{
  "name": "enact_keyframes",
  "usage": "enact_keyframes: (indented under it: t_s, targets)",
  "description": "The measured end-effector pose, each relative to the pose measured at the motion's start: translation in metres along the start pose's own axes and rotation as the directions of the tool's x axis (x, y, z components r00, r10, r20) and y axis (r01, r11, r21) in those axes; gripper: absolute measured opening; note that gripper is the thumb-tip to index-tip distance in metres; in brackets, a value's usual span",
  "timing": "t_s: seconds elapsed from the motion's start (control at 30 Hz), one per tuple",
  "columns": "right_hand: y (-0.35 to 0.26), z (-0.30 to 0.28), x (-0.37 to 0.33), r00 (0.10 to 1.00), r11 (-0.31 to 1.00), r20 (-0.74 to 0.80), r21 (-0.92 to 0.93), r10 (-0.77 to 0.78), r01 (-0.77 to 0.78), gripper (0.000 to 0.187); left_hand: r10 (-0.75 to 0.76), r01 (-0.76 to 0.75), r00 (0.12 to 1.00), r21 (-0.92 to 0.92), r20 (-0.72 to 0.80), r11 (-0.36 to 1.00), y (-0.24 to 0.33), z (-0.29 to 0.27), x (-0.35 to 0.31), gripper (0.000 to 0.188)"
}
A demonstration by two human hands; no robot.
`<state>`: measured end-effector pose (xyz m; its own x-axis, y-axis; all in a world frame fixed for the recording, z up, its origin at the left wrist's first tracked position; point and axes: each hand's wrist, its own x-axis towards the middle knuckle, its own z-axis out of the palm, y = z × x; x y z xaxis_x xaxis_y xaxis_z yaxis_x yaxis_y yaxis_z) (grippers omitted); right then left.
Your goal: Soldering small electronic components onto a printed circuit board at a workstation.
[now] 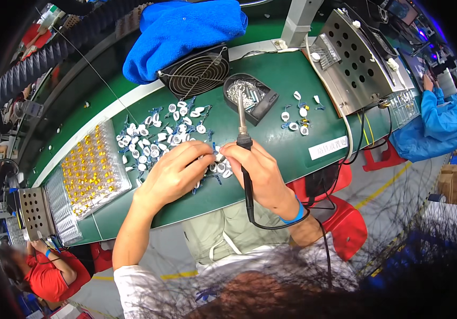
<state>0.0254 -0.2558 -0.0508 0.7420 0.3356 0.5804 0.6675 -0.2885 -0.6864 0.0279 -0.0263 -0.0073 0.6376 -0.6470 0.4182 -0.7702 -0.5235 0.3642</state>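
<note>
My right hand (260,173) is closed round a soldering iron (246,175) with a black handle, its metal shaft pointing away over a black tray (264,109) of small metal pieces. Its thumb and forefinger reach to my left hand's fingertips. My left hand (178,173) is curled in a pinch; whatever lies between its fingers is too small and covered to make out. Some small white round parts with blue wires (221,167) lie just below the meeting fingertips. A larger loose heap of the same white parts (162,137) spreads beyond my left hand.
A black fan (196,74) under a blue towel (186,32) stands at the back. Bubble wrap with rows of yellow pieces (90,167) lies left. A perforated metal box (348,58) stands right, near several loose parts (293,126). The iron's cord (276,227) loops past my right wrist.
</note>
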Motion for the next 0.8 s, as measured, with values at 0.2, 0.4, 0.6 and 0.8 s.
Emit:
enact_keyframes:
  t_s: [0.2, 0.4, 0.6, 0.8]
  targets:
    - [-0.001, -0.001, 0.000, 1.000, 0.999, -0.004, 0.050, 0.015, -0.015, 0.040, -0.011, 0.008, 0.999, -0.051, -0.051, 0.999, -0.003, 0.005, -0.005, 0.039]
    - [0.000, -0.002, 0.008, 1.000, 0.999, 0.001, 0.034, 0.018, -0.018, 0.041, -0.029, 0.028, 0.999, -0.027, -0.043, 0.999, -0.006, 0.006, -0.002, 0.030]
    - [-0.004, 0.009, 0.023, 0.995, 0.996, -0.047, -0.005, -0.093, 0.093, 0.046, -0.041, 0.041, 0.997, -0.002, -0.065, 0.999, 0.000, 0.004, 0.000, 0.027]
    - [-0.004, 0.010, 0.017, 0.999, 0.999, -0.036, 0.036, 0.026, -0.025, 0.046, -0.504, 0.448, 0.863, -0.413, -0.029, 0.793, 0.002, 0.004, 0.008, 0.034]
